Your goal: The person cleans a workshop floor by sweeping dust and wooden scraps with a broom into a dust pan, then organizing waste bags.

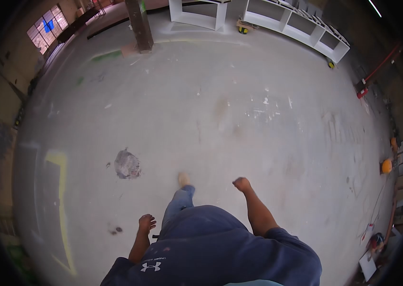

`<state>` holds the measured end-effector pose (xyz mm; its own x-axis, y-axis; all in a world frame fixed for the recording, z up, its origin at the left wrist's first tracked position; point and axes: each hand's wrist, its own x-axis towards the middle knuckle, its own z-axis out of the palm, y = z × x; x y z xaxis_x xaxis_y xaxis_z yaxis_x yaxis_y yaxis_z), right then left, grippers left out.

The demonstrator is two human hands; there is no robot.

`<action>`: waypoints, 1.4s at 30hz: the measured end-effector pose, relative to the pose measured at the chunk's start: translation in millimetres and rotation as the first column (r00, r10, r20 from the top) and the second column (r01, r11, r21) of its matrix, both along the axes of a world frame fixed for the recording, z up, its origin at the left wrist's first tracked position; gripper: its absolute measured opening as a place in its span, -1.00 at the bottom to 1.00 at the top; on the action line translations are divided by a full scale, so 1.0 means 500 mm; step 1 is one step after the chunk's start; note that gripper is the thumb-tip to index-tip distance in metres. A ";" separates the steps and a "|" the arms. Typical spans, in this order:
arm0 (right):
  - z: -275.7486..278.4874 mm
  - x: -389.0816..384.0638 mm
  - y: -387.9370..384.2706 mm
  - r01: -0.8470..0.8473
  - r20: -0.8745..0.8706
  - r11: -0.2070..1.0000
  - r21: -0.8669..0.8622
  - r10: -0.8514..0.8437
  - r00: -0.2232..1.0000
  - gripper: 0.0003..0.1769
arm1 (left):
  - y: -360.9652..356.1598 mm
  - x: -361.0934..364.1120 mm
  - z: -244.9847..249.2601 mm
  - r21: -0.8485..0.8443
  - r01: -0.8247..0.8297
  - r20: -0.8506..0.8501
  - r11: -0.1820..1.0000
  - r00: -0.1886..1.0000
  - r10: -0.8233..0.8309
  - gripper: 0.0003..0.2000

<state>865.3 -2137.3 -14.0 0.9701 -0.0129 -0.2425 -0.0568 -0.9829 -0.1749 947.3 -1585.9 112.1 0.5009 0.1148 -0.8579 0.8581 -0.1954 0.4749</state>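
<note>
My left hand (147,222) hangs beside my body at the lower left, fingers loosely curled and a little apart, with nothing in it. Out in front on the other side is my right hand (242,184), its fingers folded into a loose fist; no object shows in it. Both hands are in the air above the grey concrete floor (201,128) and touch nothing. One shoe (184,179) reaches forward below a blue-jeaned leg, blurred at the toe.
White open shelving units (297,31) stand at the far end. A brown post (139,28) rises left of them. Yellow paint lines (62,200) mark the floor at left. Along the right edge lie an orange object (386,166) and cables; a person (377,242) is low at right.
</note>
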 end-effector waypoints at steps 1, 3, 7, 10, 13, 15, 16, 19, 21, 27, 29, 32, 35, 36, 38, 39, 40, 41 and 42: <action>0.015 0.090 -0.037 -0.005 0.030 1.000 0.016 0.005 1.000 -0.78 | -0.023 0.036 -0.018 -0.007 -0.006 -0.006 1.000 1.000 0.006 -0.72; 0.074 0.224 -0.078 -0.004 0.050 1.000 0.025 0.003 0.999 -0.79 | -0.045 0.113 -0.099 -0.045 0.015 -0.098 0.999 0.995 -0.019 -0.68; 0.188 0.415 -0.159 0.429 -0.013 0.790 0.439 -0.471 0.882 -0.70 | -0.168 0.390 -0.179 -0.080 0.005 -0.118 0.997 0.993 -0.015 -0.71; 0.179 0.438 -0.229 0.336 -0.162 0.927 0.165 -0.310 0.937 -0.75 | -0.271 0.555 -0.194 -0.082 -0.021 -0.153 0.996 0.988 0.008 -0.73; 0.104 0.420 -0.309 0.096 -0.269 0.995 -0.039 -0.103 0.958 -0.81 | -0.385 0.780 -0.157 -0.049 0.131 -0.115 0.990 0.984 -0.136 -0.76; 0.107 0.416 -0.347 0.136 -0.395 0.987 -0.082 -0.158 0.905 -0.80 | -0.515 0.960 -0.137 -0.076 0.215 -0.003 0.974 0.976 -0.216 -0.74; 0.094 0.411 -0.367 0.368 -0.413 0.928 0.064 -0.311 0.856 -0.71 | -0.602 1.052 -0.108 -0.058 0.250 0.050 0.967 0.968 -0.247 -0.73; 0.045 0.437 -0.414 0.817 -0.635 0.567 0.105 -0.593 0.494 -0.64 | -0.826 1.309 -0.072 -0.023 0.460 0.151 0.887 0.879 -0.452 -0.59; 0.033 0.488 -0.455 0.824 -0.712 0.566 0.021 -0.570 0.410 -0.61 | -0.967 1.428 -0.046 0.011 0.486 0.180 0.874 0.859 -0.480 -0.58; -0.042 0.773 -0.774 0.724 -0.624 0.665 0.180 -0.492 0.607 -0.53 | -1.337 1.610 0.045 -0.034 0.381 0.199 0.924 0.908 -0.367 -0.68; 0.013 0.947 -0.944 0.645 -0.552 0.743 0.180 -0.467 0.691 -0.51 | -1.416 1.653 0.037 -0.002 0.540 0.114 0.841 0.836 -0.537 -0.65; 0.070 1.186 -1.193 0.528 -0.355 0.837 0.146 -0.454 0.817 -0.60 | -1.497 1.706 0.030 -0.004 0.483 0.040 0.876 0.875 -0.482 -0.62; 0.125 1.421 -1.427 0.382 0.008 0.909 0.166 -0.389 0.921 -0.70 | -1.546 1.779 -0.024 0.035 0.444 -0.069 0.895 0.895 -0.441 -0.61; 0.115 1.486 -1.487 0.436 0.259 0.859 0.270 -0.501 0.826 -0.81 | -1.555 1.806 -0.059 0.072 0.455 -0.136 0.887 0.886 -0.444 -0.60; 0.229 1.629 -1.563 0.627 0.120 0.604 0.492 -0.760 0.639 -0.79 | -1.595 1.876 -0.123 0.142 0.442 -0.250 0.886 0.882 -0.400 -0.60; 0.269 1.693 -1.599 0.671 0.059 0.493 0.554 -0.827 0.559 -0.78 | -1.643 1.921 -0.106 0.195 0.447 -0.307 0.873 0.873 -0.379 -0.59; 0.267 1.733 -1.628 0.683 0.053 0.484 0.547 -0.834 0.550 -0.78 | -1.679 1.984 -0.125 0.191 0.460 -0.316 0.867 0.865 -0.390 -0.59; 0.259 1.757 -1.658 0.724 -0.004 0.438 0.533 -0.855 0.519 -0.78 | -1.722 2.048 -0.150 0.167 0.438 -0.306 0.883 0.875 -0.376 -0.58; 0.256 1.769 -1.681 0.765 -0.062 0.395 0.509 -0.870 0.490 -0.77 | -1.761 2.088 -0.173 0.140 0.410 -0.302 0.901 0.885 -0.355 -0.56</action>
<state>1749.9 -2977.8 114.1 0.5668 -0.7767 -0.2748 -0.7067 -0.2868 -0.6468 1991.5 -2466.6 25.8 0.2990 0.1380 -0.9442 0.7847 -0.5986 0.1610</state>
